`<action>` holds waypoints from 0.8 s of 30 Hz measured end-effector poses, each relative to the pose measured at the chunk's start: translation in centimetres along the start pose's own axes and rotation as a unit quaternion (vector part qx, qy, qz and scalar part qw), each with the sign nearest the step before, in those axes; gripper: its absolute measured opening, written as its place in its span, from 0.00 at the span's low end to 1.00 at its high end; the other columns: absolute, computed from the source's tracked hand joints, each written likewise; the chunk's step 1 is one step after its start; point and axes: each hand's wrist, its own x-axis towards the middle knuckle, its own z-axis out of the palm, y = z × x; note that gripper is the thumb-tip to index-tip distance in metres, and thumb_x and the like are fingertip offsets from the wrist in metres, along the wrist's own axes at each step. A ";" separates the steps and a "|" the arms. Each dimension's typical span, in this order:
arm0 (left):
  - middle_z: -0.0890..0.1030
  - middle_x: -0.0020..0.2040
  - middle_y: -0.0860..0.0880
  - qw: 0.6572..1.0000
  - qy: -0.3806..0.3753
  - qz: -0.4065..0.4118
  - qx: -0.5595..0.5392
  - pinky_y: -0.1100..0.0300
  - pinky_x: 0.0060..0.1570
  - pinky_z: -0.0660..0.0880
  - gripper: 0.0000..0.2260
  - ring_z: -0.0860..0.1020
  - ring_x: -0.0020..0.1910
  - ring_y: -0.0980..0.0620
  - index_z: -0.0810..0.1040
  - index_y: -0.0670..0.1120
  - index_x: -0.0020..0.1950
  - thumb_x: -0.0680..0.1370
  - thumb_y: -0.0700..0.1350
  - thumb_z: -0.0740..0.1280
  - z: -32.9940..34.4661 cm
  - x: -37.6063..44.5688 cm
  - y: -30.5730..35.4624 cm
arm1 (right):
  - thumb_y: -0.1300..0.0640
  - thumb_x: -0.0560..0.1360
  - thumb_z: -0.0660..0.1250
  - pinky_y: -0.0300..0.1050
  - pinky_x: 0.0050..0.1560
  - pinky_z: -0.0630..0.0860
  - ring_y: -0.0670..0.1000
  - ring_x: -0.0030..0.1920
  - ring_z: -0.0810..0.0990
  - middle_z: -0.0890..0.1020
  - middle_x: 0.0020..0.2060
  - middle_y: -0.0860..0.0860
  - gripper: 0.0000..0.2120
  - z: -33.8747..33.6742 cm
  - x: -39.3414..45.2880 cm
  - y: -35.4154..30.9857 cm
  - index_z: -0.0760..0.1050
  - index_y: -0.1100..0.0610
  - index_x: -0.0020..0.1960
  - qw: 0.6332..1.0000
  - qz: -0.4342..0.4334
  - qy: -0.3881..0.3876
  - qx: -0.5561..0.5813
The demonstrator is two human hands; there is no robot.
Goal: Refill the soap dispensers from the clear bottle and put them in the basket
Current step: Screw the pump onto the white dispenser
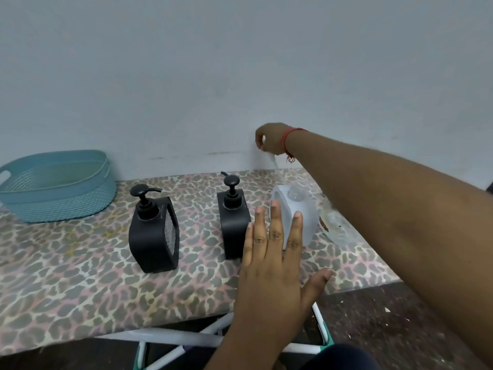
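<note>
Your table (80,276), in its leopard-print cover, runs back to the wall, its front edge nearest you. The teal basket (57,188) sits at the far left corner, hollow side up, well apart from the rest. Two black dispensers (153,231) (233,222) stand upright mid-table with bare cloth between them. A pale open-necked dispenser (296,209) stands just right of them. Your left hand (274,265) hovers flat, fingers spread, gripping nothing. Your right hand (269,141), raised near the wall, pinches a pale pump tube (272,158).
</note>
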 end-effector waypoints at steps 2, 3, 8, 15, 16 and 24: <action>0.43 0.84 0.45 1.000 -0.001 0.000 -0.002 0.48 0.78 0.41 0.36 0.41 0.82 0.42 0.43 0.49 0.84 0.83 0.68 0.50 -0.6 -0.1 0.5 | 0.66 0.78 0.57 0.42 0.41 0.69 0.55 0.48 0.77 0.80 0.54 0.55 0.11 -1.5 -1.7 -0.3 0.76 0.57 0.53 0.994 -0.006 0.074 0.075; 0.42 0.84 0.45 1.000 -0.002 -0.003 -0.003 0.49 0.78 0.40 0.36 0.41 0.82 0.43 0.42 0.50 0.84 0.83 0.68 0.50 -0.8 -0.1 0.7 | 0.65 0.78 0.57 0.42 0.40 0.69 0.54 0.46 0.77 0.80 0.53 0.55 0.10 -2.2 -2.7 -0.6 0.74 0.55 0.52 0.987 -0.006 0.104 0.119; 0.35 0.83 0.48 1.000 -0.007 -0.018 -0.016 0.52 0.77 0.32 0.37 0.35 0.81 0.46 0.35 0.53 0.82 0.82 0.70 0.47 -2.5 -0.6 2.2 | 0.63 0.80 0.57 0.41 0.31 0.68 0.49 0.34 0.71 0.74 0.38 0.50 0.04 -4.6 -8.8 -1.2 0.67 0.55 0.52 0.943 -0.030 0.231 0.238; 0.28 0.80 0.52 0.995 -0.036 -0.063 -0.067 0.53 0.74 0.33 0.39 0.26 0.77 0.53 0.27 0.56 0.79 0.78 0.74 0.42 -3.2 -0.7 3.8 | 0.63 0.79 0.62 0.44 0.38 0.69 0.54 0.42 0.74 0.78 0.45 0.56 0.02 -5.4 -16.9 -1.3 0.69 0.58 0.49 0.906 -0.052 0.342 0.244; 0.28 0.80 0.52 0.994 -0.043 -0.070 -0.079 0.54 0.74 0.33 0.40 0.25 0.77 0.54 0.27 0.56 0.79 0.77 0.75 0.41 -3.2 -0.5 4.0 | 0.63 0.79 0.63 0.44 0.39 0.70 0.54 0.43 0.75 0.79 0.45 0.56 0.03 -5.3 -17.8 -1.2 0.68 0.57 0.48 0.902 -0.051 0.348 0.249; 0.34 0.82 0.49 0.948 -0.091 -0.186 -0.242 0.51 0.80 0.38 0.43 0.32 0.80 0.52 0.35 0.48 0.82 0.80 0.67 0.55 -2.7 2.0 3.6 | 0.59 0.76 0.69 0.47 0.38 0.76 0.58 0.44 0.82 0.79 0.43 0.55 0.15 -3.9 -21.0 -0.8 0.63 0.58 0.52 0.872 -0.029 0.374 0.315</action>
